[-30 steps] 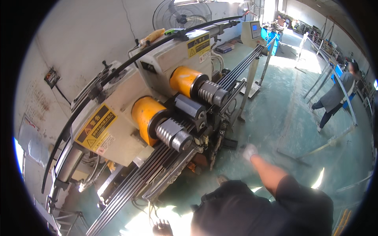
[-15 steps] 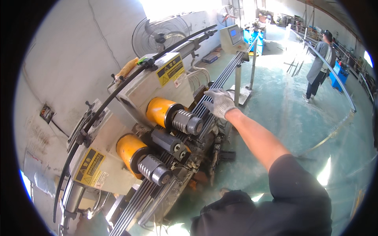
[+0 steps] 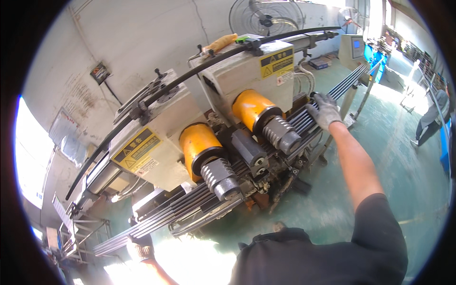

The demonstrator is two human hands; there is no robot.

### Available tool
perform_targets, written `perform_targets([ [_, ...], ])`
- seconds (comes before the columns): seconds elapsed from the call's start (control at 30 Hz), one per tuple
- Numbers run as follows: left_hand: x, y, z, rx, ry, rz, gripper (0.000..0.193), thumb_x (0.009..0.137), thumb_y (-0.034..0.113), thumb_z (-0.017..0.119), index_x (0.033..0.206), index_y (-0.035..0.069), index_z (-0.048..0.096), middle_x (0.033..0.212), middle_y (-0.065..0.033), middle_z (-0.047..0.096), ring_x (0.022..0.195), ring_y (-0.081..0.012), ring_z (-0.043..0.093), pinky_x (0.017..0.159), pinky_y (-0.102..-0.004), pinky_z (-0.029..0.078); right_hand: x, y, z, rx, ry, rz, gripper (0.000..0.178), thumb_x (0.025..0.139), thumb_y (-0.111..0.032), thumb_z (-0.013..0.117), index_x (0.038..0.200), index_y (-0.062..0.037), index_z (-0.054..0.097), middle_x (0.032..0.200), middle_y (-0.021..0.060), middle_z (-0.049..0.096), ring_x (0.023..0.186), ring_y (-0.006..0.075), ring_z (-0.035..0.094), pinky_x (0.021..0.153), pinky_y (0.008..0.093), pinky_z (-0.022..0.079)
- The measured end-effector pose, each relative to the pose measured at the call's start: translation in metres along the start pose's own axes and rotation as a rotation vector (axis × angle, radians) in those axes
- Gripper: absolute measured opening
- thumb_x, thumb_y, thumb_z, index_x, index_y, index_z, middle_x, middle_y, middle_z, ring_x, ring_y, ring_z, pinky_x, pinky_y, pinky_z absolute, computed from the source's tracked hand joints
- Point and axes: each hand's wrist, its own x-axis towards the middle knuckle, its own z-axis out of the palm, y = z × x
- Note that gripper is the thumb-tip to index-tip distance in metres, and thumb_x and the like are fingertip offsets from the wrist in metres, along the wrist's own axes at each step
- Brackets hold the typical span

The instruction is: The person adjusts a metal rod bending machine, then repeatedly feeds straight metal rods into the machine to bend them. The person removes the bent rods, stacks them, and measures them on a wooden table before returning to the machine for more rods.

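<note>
Several long, thin metal tubes [image 3: 183,206] lie side by side through a machine [image 3: 249,152], slanting from lower left to upper right. My right hand [image 3: 325,111], in a grey-white work glove, is closed over the tubes just right of the rollers, its fingers bent across them. At lower left my left hand [image 3: 141,247], also gloved, is at the tubes near their end. It looks closed around them, though shade and the tubes partly hide its fingers. Between my hands, two yellow cylinders [image 3: 201,146] with grooved dark metal rollers [image 3: 220,178] stick out over the tubes.
A black curved bar [image 3: 183,78] runs across the machine's top. Behind stands a large fan [image 3: 267,20] by the wall. A control box [image 3: 352,50] with a lit screen is beyond the tubes' far end. Another person [image 3: 434,114] stands at right. A metal rack [image 3: 83,235] is at far left.
My view has swung left, so the machine sits further right and lower left shows more. My left hand has come into view at the tubes. My right hand remains on them.
</note>
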Motion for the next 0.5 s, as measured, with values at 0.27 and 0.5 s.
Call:
perform_targets([
  [0.27, 0.055, 0.151, 0.007, -0.046, -0.048, 0.320, 0.036, 0.121, 0.032, 0.060, 0.126, 0.001, 0.078, 0.110, -0.0126, 0.082, 0.103, -0.0267, 0.079, 0.096, -0.0390, 0.062, 0.040, 0.009, -0.046, -0.159, 0.168, -0.045, 0.081, 0.114, -0.059, 0.060, 0.176, -0.0078, 0.049, 0.187, 0.0175, 0.039, 0.177, 0.0374, 0.025, 0.144, 0.0488, 0.023],
  [0.5, 0.052, 0.288, 0.069, -0.033, -0.031, 0.379, 0.049, 0.120, 0.038, 0.067, 0.143, -0.005, 0.072, 0.135, -0.0153, 0.079, 0.121, -0.0202, 0.076, 0.105, -0.0366, 0.060, 0.095, 0.014, -0.101, -0.256, 0.518, -0.144, 0.073, 0.115, -0.046, 0.062, 0.174, -0.0059, 0.049, 0.186, 0.0157, 0.040, 0.175, 0.0381, 0.030, 0.142, 0.0488, 0.030],
])
